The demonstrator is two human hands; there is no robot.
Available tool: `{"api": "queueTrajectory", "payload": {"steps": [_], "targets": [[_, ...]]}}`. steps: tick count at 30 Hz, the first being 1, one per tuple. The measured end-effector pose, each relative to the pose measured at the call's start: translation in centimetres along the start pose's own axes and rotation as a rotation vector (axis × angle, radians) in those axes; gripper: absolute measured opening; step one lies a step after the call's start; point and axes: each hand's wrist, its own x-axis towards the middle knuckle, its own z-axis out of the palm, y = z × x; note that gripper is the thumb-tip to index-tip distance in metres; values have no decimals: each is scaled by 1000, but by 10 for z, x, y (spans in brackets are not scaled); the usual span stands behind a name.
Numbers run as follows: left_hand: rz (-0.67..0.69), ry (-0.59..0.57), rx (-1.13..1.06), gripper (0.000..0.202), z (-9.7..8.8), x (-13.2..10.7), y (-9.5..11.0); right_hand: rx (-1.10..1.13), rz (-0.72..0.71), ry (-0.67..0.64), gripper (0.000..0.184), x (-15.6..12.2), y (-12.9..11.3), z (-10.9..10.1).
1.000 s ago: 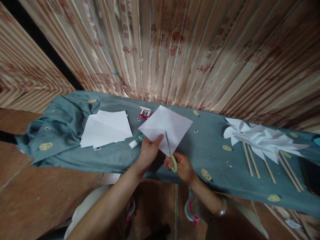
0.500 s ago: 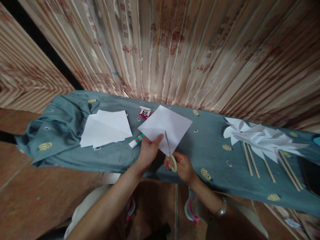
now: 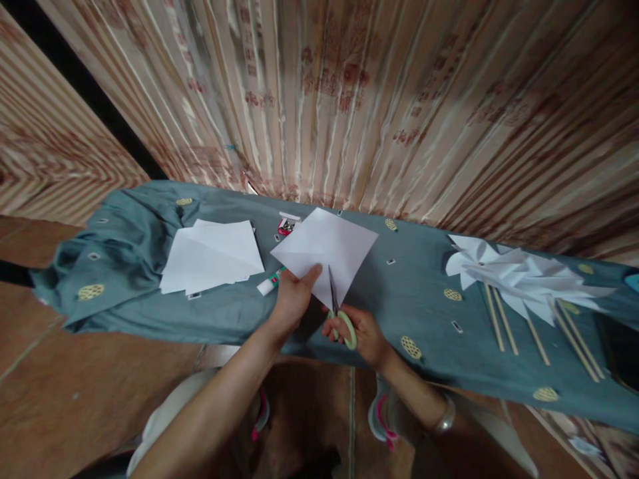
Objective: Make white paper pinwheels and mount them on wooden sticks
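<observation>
Mid-frame, I see the left hand [image 3: 293, 296] pinching a white paper square [image 3: 344, 243], while the right hand [image 3: 364, 336] grips green-handled scissors [image 3: 349, 330], blades over its lower corner, just below frame centre.

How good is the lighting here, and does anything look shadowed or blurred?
In the head view, light is dim; shadow darkens the cloth below the held paper; the curtain fades dark at upper right; the pinwheels look soft.
</observation>
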Motion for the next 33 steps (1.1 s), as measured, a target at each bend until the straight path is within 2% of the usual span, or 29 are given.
{"api": "queueTrajectory", "payload": {"steps": [5,9,11,14,16,19,22,26,28,31,33], "targets": [[63,65,2,30,-14,18,5,2,47,-100,50,-10,7,-12],[169,65,124,35,-27,29,10,-45,105,-99,49,-21,1,-41],[207,33,207,34,-30,30,12,-54,93,-10,52,-24,-6,-58],[148,-58,290,27,-28,25,11,-3,-42,244,57,-23,-17,-75],[92,-135,308,22,-21,19,8,55,-118,362,56,-20,-23,-78],[52,-208,266,18,-10,11,3,100,-155,419,55,-16,-28,-75],[67,-160,235,17,-4,10,-1,99,-177,461,53,-17,-34,-73],[150,-81,297,15,-3,17,-5,58,-259,535,43,-29,-46,-68],[208,-67,322,14,-2,20,-6,42,-271,480,40,-35,-50,-59],[247,-61,336,11,3,19,-6,54,-141,187,42,-39,-49,-37],[241,-63,339,11,6,18,-6,80,-47,66,42,-37,-44,-22]]}}
